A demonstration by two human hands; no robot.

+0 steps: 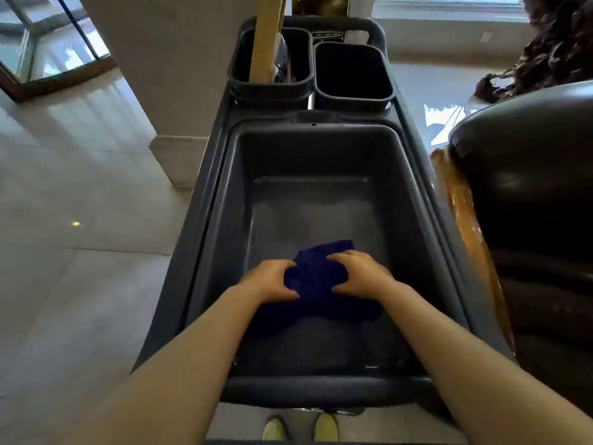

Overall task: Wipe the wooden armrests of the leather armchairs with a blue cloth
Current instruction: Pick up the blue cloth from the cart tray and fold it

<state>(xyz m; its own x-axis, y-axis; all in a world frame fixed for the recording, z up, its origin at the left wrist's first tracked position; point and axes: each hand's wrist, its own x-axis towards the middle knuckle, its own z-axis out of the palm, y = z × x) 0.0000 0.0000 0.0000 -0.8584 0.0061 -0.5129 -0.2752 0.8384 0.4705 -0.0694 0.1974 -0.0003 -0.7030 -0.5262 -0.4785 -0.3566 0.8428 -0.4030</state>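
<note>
Your left hand (272,279) and right hand (361,273) both reach down into the large grey bin (224,203) of the cleaning cart, fingers curled around the blue cloth (316,277), which lies bunched on the bin's floor near its close end. Each hand grips one side of the cloth. To your right, the wooden armrest (465,226) of a dark leather armchair (529,187) sits just beside the cart.

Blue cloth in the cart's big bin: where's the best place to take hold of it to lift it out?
Grip the bunched ridge of the blue cloth from above, between the left hand and right hand; the bin walls block any sideways approach.
</note>
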